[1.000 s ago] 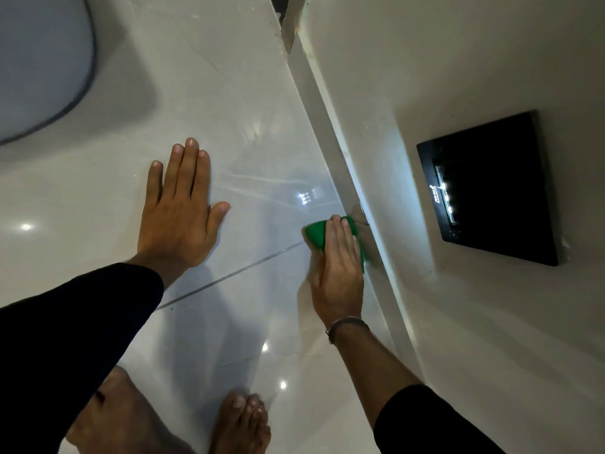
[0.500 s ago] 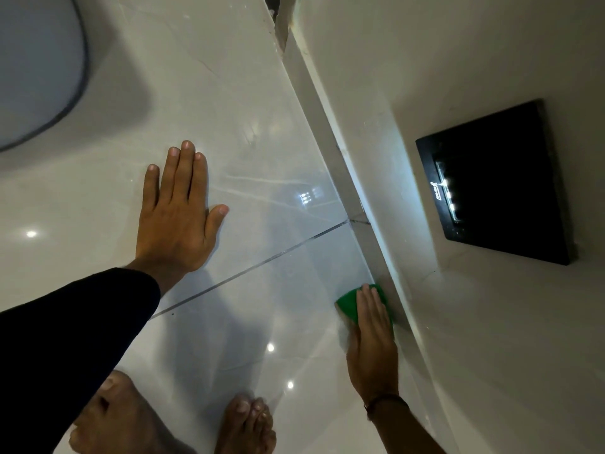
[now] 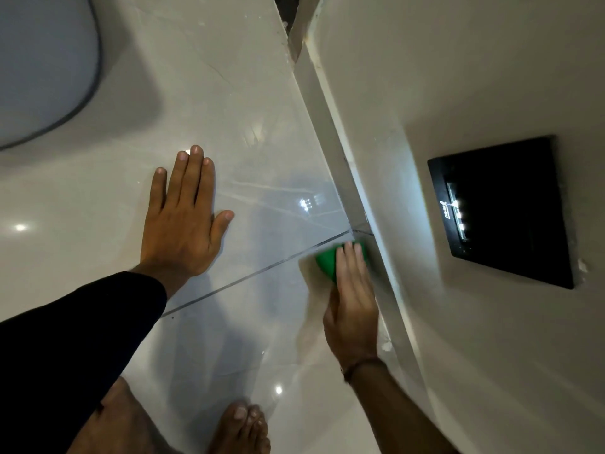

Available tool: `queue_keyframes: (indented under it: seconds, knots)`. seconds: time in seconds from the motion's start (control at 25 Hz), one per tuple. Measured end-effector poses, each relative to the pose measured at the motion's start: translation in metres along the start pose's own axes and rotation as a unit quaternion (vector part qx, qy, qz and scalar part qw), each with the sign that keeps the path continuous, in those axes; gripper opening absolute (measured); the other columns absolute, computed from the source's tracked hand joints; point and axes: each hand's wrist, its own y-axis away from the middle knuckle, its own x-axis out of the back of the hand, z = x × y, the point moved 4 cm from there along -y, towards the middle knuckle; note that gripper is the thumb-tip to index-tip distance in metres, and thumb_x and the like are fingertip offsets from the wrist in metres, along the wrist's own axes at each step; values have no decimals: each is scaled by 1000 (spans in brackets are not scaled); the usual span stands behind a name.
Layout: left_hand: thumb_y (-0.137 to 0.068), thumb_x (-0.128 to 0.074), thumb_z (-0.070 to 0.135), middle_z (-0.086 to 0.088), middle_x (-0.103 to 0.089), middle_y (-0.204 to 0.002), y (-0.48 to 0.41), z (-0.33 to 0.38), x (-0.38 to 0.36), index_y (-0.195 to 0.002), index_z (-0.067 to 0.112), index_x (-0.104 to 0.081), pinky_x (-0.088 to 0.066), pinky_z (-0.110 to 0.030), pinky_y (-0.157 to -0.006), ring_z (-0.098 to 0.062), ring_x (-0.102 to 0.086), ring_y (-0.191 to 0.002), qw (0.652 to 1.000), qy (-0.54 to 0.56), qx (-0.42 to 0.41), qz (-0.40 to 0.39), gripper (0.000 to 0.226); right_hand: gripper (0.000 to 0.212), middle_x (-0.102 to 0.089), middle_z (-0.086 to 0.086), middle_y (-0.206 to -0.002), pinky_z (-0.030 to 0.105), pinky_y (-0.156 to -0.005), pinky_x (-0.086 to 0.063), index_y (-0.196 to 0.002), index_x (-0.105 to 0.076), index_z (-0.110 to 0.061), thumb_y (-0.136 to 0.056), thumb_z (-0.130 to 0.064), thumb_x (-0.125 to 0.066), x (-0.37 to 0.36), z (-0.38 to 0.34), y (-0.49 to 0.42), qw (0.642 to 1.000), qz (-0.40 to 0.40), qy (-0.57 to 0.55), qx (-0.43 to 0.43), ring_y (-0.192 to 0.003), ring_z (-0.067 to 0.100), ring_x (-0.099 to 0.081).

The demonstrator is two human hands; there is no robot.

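While wiping along the skirting [image 3: 337,152]: pressing green cloth [image 3: 325,262] flat on floor [image 3: 229,93] just beside grout line [image 3: 245,279] with right hand [image 3: 352,306], fingers straight. Bracing with left hand [image 3: 180,231], open, palm down. Judged mid-task; cannot tell wiped extent on glossy tile.

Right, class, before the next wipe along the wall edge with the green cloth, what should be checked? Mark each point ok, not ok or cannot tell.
1. The right hand presses flat on the green cloth, fingers straight: ok.
2. The cloth sits against the skirting, beside the tile joint: ok.
3. The left hand lies flat on the floor, apart from the cloth: ok.
4. The bare foot is out of the wiping path: ok.
5. The cloth is clean and damp enough: cannot tell.
6. The black panel on the wall is above the cloth's reach: ok.
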Motion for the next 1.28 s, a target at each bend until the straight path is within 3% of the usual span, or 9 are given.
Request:
queue_keyframes:
  seconds: [0.24,0.56,0.72,0.96,1.16,1.28]
  knots:
    - [-112,-25,55,-19,-10,-186,-1,0,-1,-176,5,-11,-5,-55,-140,-36,-6,-173,1000,-3,0,-1,82,60,-33,17,-164,54,-124,-24,-155,-32,-2,-98,-11,-22,-26,-8,-58,995,-31,90,30,-155,31,-21]
    - [-112,-26,55,-19,-9,-186,0,-1,-5,-176,5,-10,-7,-56,-140,-35,-5,-174,1000,-9,-8,1,82,70,-30,9,-166,37,-127,-4,-158,-26,-12,-93,8,-42,-36,-40,-138,994,-39,83,56,-156,21,-16]
    - [-113,-25,55,-20,-11,-186,-2,-1,-3,-175,4,-12,-8,-57,-140,-36,-9,-173,1000,-9,-5,-3,82,74,-27,8,-167,41,-129,-8,-159,-26,-11,-90,11,-40,-31,-29,-122,995,-50,65,48,-157,19,-12]
    - [-113,-27,54,-20,-14,-185,0,0,-2,-175,4,-15,-11,-57,-139,-36,-11,-173,1000,-5,-6,1,81,86,-29,12,-166,53,-122,-28,-158,-25,-8,-84,15,-60,-9,5,-33,989,-99,112,15,-156,27,-18]
    - [-113,-26,54,-19,-14,-185,-1,0,-2,-175,4,-15,-12,-58,-139,-36,-12,-173,1000,-7,-5,-4,81,72,-25,10,-168,48,-127,-16,-160,-23,-12,-93,8,-39,-25,-38,-125,990,-93,89,54,-157,23,-12]
    - [-112,-26,55,-19,-14,-186,-1,0,-1,-175,5,-13,-13,-59,-139,-36,-12,-173,1000,-16,-2,-6,81,69,-24,13,-168,42,-128,-10,-159,-23,-10,-96,8,-42,-41,-76,-198,993,-64,76,69,-157,24,-14]
